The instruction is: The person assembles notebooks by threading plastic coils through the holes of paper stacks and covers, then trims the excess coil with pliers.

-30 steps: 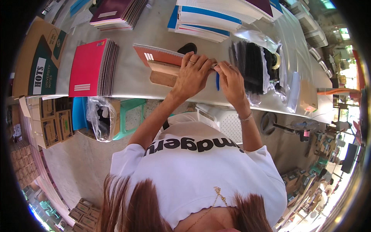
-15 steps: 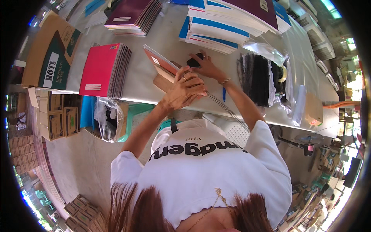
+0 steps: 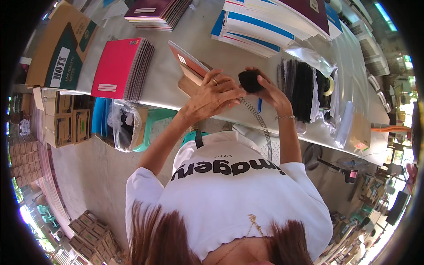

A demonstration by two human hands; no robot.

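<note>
Wire spiral coil [image 3: 258, 121], the long springy binding kind, is what both hands are busy with in the head view. It runs from the hands at the table edge down toward the person's white shirt. The left hand [image 3: 211, 98] is curled shut over the coil's top end and the brown notebook [image 3: 191, 66] lying on the table [image 3: 168, 90]. The right hand [image 3: 265, 88] is wrapped snug around a small black round tool [image 3: 250, 81]. Half a second ago the hands sat crossed over the notebook and the coil lay lower; now they've pulled apart a bit and the black thing is up in plain sight. Count-wise: one coil in play, one brown notebook, one pink notebook stack [image 3: 121, 68], one maroon stack [image 3: 154, 11], one bundle of black coils [image 3: 302, 88].
</note>
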